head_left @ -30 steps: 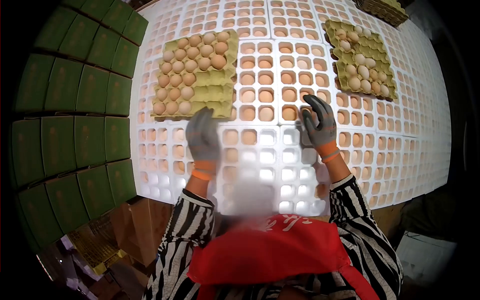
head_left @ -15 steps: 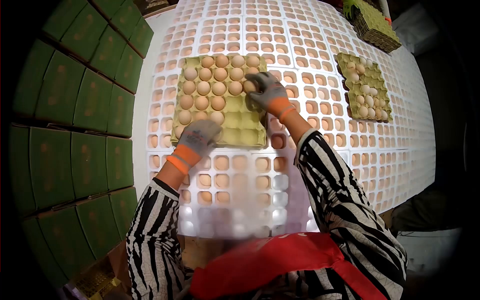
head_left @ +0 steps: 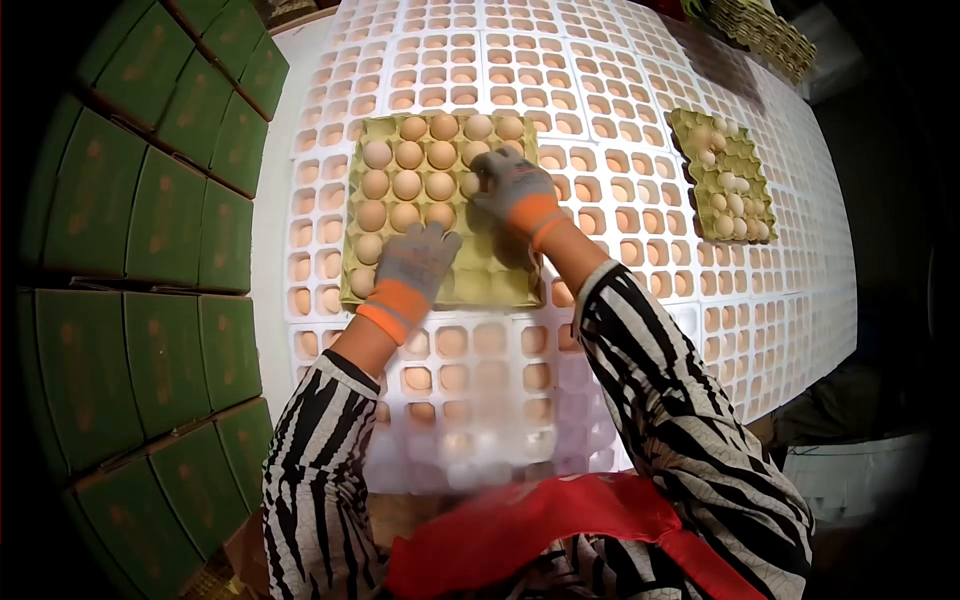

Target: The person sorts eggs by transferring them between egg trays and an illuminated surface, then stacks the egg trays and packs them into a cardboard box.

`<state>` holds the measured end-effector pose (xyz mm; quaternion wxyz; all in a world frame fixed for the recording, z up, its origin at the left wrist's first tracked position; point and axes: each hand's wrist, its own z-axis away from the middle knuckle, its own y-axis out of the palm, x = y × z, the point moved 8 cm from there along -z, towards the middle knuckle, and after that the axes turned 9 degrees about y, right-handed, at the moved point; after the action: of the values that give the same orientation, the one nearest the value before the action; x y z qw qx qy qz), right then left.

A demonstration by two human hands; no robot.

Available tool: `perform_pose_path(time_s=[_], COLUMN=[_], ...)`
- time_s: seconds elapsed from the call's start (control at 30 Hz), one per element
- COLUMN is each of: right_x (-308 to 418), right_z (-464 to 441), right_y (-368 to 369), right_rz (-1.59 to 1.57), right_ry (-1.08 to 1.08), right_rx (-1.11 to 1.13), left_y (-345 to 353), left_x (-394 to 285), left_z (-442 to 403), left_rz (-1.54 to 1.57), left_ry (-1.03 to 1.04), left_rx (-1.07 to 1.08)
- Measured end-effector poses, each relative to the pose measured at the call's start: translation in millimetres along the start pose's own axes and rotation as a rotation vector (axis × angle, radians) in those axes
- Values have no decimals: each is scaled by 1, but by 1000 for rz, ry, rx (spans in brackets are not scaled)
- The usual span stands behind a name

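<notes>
A yellow-green egg tray (head_left: 490,288) lies in front of me, with brown eggs (head_left: 408,184) in its upper and left cups. Lower cups toward the right hold no eggs. My right hand (head_left: 515,188), in a grey and orange glove, is closed at the tray's right side, its fingertips around an egg (head_left: 470,185). My left hand (head_left: 415,265), gloved alike, reaches over the lower middle cups with fingers bent down. Its fingertips and whatever lies beneath them are hidden.
White plastic trays (head_left: 560,150) full of eggs cover the table. A partly filled egg tray (head_left: 722,175) lies on them at the right. Green boxes (head_left: 165,200) are stacked along the left. A stack of egg trays (head_left: 765,38) is at the far right corner.
My right hand has moved left from the right-hand column of cups. My left hand has shifted up and right over the lower eggs. The tray stack at the far corner has moved away.
</notes>
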<state>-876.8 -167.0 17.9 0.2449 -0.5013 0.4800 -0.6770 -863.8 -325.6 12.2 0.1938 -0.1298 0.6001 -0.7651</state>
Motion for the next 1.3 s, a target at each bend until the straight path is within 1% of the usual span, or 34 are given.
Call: perform_pose_path(time_s=[0.03, 0.07, 0.13, 0.2, 0.23, 0.27, 0.33, 0.37, 0.4, 0.43, 0.47, 0.53, 0.57, 0.6, 0.67, 0.77, 0.87, 0.9, 0.93, 0.97, 1.0, 1.03, 1.07, 1.1, 1.13, 1.17, 1.2, 1.27, 1.3], right_x=[-15, -38, -76, -82, -78, -78, -45, -34, -22, -17, -16, -13, -3, 4, -9, -13, -15, -25, -47, -78, -110, -133, -168, -197, -228, -241, -244, -219, -218], right_z=[0, 4, 9, 11, 7, -4, -15, -19, -23, -28, -35, -44, -41, -38, -67, -68, -64, -34, -23, -5, 18, 54, 95, 128, 163, 198, 229, 262, 266], right_y=[-4, -10, -23, -56, -63, -59, -73, -67, -61, -52, -44, -34, -38, -39, -4, -9, -42, -80, -94, -104, -109, -124, -132, -138, -128, -119, -118, -125, -118], right_rz=[-379, -756, -1543, -1423, -1261, -1079, -278, -12, 253, 440, 517, 661, 685, 707, 774, 629, 480, 192, -74, -378, -485, -567, -565, -481, -530, -479, -429, -109, -27], right_ry=[29, 57, 250, 238, 193, 185, -84, -85, -88, -54, -80, -60, -139, -218, -269, -231, -182, -136, -155, -184, -184, -50, 187, 193, 130, 190, 248, 302, 316], right_rx=[48, 98, 284, 164, 185, 193, -93, -97, -97, -32, -77, -67, -56, -44, 63, 87, 109, 143, 113, 54, 53, 104, 153, 109, -2, 9, 20, 81, 85], left_y=[-11, -8, 9, -6, -9, -10, -13, -33, -31, -31, -33, -33, -31, -31, -28, -18, -31, -34, -44, -47, -51, -46, -41, -35, -23, -11, -4, -3, 1], left_x=[5, 26, 63, 76, 79, 82, 86, 70, 60, 45, 34, 26, 23, 25, 27, 35, 31, 37, 37, 31, 24, 4, -24, -56, -92, -129, -162, -212, -228], left_z=[7, 13, 24, 28, 28, 22, 5, 3, -5, -12, -16, -24, -28, -29, -33, -37, -30, -20, -7, 8, 24, 37, 46, 49, 48, 43, 37, 23, 12], left_rz=[99, 533, 1401, 1892, 1913, 1799, 1146, 630, 470, 372, 276, 208, 175, 218, 151, 56, 68, 135, 209, 231, 256, 476, 696, 688, 674, 658, 639, 621, 539], left_ry=[54, -42, -244, -148, -203, -186, -125, -160, -209, -212, -210, -242, -253, -224, -133, -147, -205, -252, -298, -276, -256, -232, -205, -172, -136, -92, -51, -71, -129], left_rx=[-171, -247, -383, -575, -558, -556, -573, -604, -519, -392, -263, -170, -121, -152, -137, -200, -230, -329, -402, -499, -604, -626, -644, -611, -581, -551, -522, -502, -409])
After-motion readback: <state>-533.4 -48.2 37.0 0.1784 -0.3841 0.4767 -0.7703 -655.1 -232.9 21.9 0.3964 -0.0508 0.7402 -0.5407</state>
